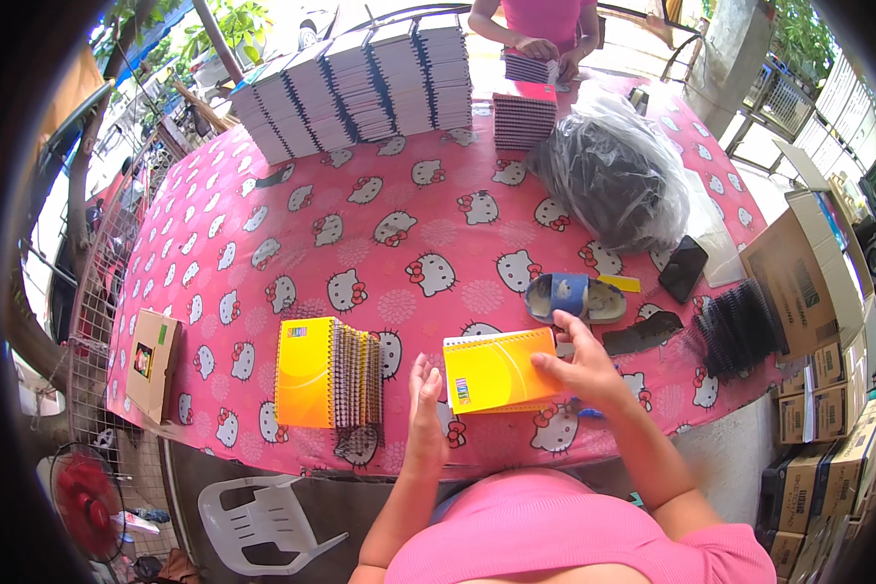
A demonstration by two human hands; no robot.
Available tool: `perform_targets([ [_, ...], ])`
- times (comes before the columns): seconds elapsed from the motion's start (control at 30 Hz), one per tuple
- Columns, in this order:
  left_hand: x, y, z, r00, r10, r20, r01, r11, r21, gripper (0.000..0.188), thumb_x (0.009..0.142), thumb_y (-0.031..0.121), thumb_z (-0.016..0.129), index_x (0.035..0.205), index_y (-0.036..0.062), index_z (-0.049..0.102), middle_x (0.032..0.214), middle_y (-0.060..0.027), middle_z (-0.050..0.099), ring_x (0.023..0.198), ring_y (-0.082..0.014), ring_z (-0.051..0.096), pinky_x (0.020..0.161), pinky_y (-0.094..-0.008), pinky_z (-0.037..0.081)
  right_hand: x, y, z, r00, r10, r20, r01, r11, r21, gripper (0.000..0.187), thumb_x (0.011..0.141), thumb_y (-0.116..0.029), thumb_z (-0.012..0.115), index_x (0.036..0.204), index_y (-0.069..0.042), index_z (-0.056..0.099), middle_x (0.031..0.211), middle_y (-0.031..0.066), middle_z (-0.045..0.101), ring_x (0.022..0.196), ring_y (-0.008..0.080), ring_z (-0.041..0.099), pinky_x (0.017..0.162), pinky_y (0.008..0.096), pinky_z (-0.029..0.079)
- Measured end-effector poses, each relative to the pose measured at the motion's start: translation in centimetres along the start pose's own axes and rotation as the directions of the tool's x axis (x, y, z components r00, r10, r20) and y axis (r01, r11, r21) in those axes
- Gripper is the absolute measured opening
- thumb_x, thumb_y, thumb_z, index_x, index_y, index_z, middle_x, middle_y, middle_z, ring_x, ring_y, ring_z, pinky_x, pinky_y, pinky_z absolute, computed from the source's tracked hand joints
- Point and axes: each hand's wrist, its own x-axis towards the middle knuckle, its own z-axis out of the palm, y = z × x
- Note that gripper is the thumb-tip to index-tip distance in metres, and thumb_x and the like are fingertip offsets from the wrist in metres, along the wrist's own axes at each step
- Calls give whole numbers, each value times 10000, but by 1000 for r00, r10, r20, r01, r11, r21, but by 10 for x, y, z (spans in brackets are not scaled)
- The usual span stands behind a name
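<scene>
A clear plastic bag (621,173) is sitting on the far right of the worktop (292,195), bulging with dark coiled material that is too blurred through the crinkled film to tell apart. Brown cardboard boxes (816,282) are standing open and stacked off the right edge; what they are holding is not showing.

The right hand (579,368) is resting on a yellow spiral notebook (499,370) lying flat near the front edge of the worktop, with its fingers (576,331) pressing together on the notebook's right end and the thumb lying on its cover. The left hand (424,404) is standing edge-on just left of that notebook, its fingers straight and together, holding nothing; whether it is touching the notebook's edge is hard to tell.

To the left, a pile of yellow notebooks (327,373) is lying with wire bindings fanning out to the right. A black comb-like bundle of binding wire (738,326) is sitting at the right edge, partly cut off by the cloth's fold. A roll of blue tape (574,295) and a dark phone (683,268) are lying beyond the right hand. Tall stacks of white notebooks (355,83) are lining the far side, where another person's hands (545,51) are working on a pink-edged stack (525,117). The cloth is pink, glossy and printed with cartoon cats.
</scene>
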Motion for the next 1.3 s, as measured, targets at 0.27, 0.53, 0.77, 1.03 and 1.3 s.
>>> perform_targets([
  [0.27, -26, 39, 31, 878, 479, -7, -469, 861, 198, 743, 873, 2, 564, 1507, 35, 180, 1552, -216, 171, 1459, -316, 141, 1174, -399, 115, -17, -35, -21, 954, -292, -60, 292, 876, 383, 191, 853, 89, 613, 966, -41, 529, 946, 68, 637, 890, 121, 620, 803, 261, 514],
  [0.53, -37, 48, 64, 639, 656, 401, -572, 57, 818, 782, 807, 168, 729, 1480, 161, 332, 1521, -252, 177, 1441, -423, 116, 1131, -573, 122, -20, -18, 40, 906, -418, -71, 422, 868, 262, 320, 798, 57, 642, 971, -58, 399, 990, 135, 540, 930, 224, 538, 847, 348, 447],
  [0.77, -11, 60, 79, 553, 593, 586, -733, 12, 680, 119, 745, 104, 760, 861, 98, 733, 822, -3, 679, 847, -212, 573, 868, -371, 371, 41, 29, -166, 623, -676, -395, 187, 618, -763, 533, 806, -400, 614, 1158, -18, 494, 1156, 189, 542, 1092, 357, 531, 938, 459, 426],
  [1.03, -15, 60, 82, 545, 557, 626, -764, 24, 644, 121, 755, 133, 765, 868, 94, 744, 824, -3, 680, 820, -199, 548, 837, -339, 367, -10, 157, -335, 544, -207, -813, -803, 152, -576, 872, 880, -728, 352, 1382, -17, 391, 1334, 221, 494, 1243, 392, 471, 1022, 548, 349],
  [1.3, -14, 60, 77, 575, 560, 596, -759, 94, 644, 129, 750, 121, 765, 872, 85, 746, 818, -13, 683, 797, -196, 545, 820, -343, 374, -26, 119, -213, 679, -416, -605, -631, 92, -770, 593, 855, -417, 641, 1325, -74, 526, 1135, 83, 587, 1041, 275, 527, 911, 499, 375],
])
